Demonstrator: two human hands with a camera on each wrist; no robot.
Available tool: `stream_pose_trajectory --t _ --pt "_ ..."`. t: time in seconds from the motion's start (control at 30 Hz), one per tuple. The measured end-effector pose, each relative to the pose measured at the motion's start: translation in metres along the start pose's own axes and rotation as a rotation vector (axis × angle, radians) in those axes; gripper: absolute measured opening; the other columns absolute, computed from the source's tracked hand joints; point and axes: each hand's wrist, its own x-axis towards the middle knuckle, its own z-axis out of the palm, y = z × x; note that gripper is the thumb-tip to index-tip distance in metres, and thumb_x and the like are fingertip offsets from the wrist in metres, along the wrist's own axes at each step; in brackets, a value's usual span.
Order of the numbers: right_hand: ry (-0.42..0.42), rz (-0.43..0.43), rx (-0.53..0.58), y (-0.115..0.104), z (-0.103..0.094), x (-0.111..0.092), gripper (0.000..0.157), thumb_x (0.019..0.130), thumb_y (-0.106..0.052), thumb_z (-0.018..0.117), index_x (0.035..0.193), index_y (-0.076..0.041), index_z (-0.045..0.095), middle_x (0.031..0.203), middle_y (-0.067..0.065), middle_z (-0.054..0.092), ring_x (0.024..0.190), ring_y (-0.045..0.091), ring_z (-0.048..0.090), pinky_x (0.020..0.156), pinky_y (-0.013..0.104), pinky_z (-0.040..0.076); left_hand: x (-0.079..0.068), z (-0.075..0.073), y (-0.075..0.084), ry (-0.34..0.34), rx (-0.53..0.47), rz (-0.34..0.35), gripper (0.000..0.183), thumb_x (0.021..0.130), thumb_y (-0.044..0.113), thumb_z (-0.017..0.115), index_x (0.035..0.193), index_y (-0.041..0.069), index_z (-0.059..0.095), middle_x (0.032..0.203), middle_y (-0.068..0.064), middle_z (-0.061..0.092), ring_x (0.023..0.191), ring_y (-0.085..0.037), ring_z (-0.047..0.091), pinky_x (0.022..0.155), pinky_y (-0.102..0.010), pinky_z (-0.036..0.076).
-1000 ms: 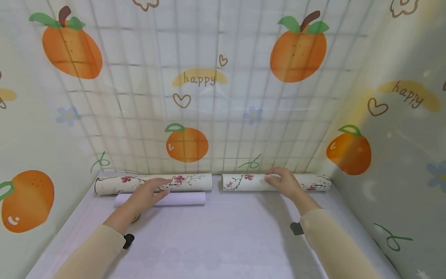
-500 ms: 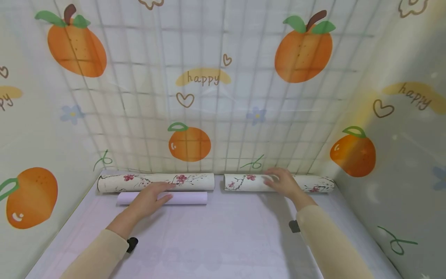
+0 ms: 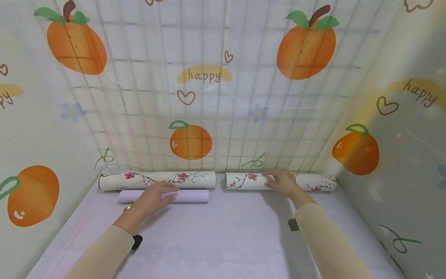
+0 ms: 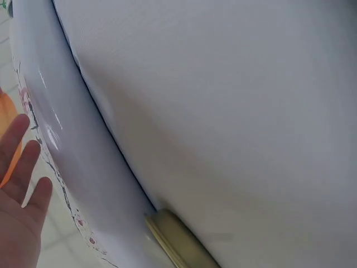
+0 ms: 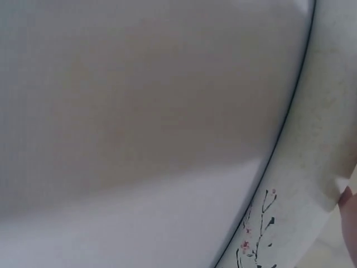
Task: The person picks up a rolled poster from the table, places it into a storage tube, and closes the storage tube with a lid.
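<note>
Two white wallpaper-like rolls printed with plum blossom, a left one [image 3: 111, 182] and a right one [image 3: 320, 183], lie end to end along the back of the table. In front of the left one lies a thinner plain lilac roll [image 3: 195, 196]. My left hand [image 3: 153, 199] hovers over the lilac roll, its fingers spread and pointing right; the left wrist view shows these fingers [image 4: 39, 198] apart with nothing between them. My right hand [image 3: 283, 183] is at the middle of the right floral roll, fingers loosely bent over it and thumb apart. In the right wrist view only a fingertip [image 5: 348, 209] shows beside the roll.
A gold-coloured round thing with a rim [image 4: 181, 240] sits in front of the lilac roll, partly hidden by my left forearm in the head view. Sheeting printed with oranges [image 3: 191, 142] rises behind and on both sides of the pale table [image 3: 223, 240].
My left hand has shifted slightly right and down along the lilac roll. The right hand stays nearly in place at its roll. The head view has shifted a little; the rolls lie as before.
</note>
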Motion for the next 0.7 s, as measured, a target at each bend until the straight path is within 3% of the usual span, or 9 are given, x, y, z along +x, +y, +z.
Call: stream_pose_trajectory --t 0.13,0.27,0.37,0.7 --pt "-0.027 0.012 0.006 -0.002 0.0 0.001 0.043 0.091 -0.024 0.074 0.132 -0.014 0.064 0.144 0.02 0.053 0.13 0.051 0.04 0.105 0.074 0.015 0.003 0.003 -0.003 -0.009 -0.008 0.017 0.03 0.095 0.015 0.07 0.124 0.009 0.072 0.131 -0.017 0.062 0.124 -0.04 0.055 0.107 -0.058 0.039" --pt "-0.047 -0.01 0.025 -0.004 -0.001 -0.001 0.043 0.09 -0.021 0.075 0.131 -0.013 0.065 0.141 0.023 0.053 0.128 0.052 0.044 0.104 0.076 0.024 0.005 0.006 -0.006 -0.033 -0.024 0.035 0.027 0.093 0.01 0.07 0.12 0.006 0.073 0.128 -0.023 0.063 0.122 -0.044 0.056 0.106 -0.059 0.04" --pt "-0.049 -0.048 -0.019 -0.006 -0.001 -0.001 0.043 0.089 -0.019 0.076 0.131 -0.015 0.066 0.138 0.022 0.055 0.126 0.05 0.048 0.102 0.074 0.031 0.006 0.007 -0.007 -0.053 -0.035 0.018 0.027 0.092 0.009 0.071 0.119 0.005 0.074 0.128 -0.025 0.062 0.123 -0.045 0.055 0.106 -0.06 0.039" --pt "-0.092 -0.085 -0.139 -0.01 0.005 0.001 0.06 0.086 -0.023 0.079 0.142 -0.023 0.057 0.144 0.015 0.055 0.126 0.053 0.044 0.104 0.068 0.02 0.011 0.009 -0.006 -0.094 -0.09 -0.076 0.033 0.088 0.004 0.075 0.119 0.012 0.075 0.121 -0.015 0.063 0.115 -0.036 0.059 0.102 -0.054 0.046"
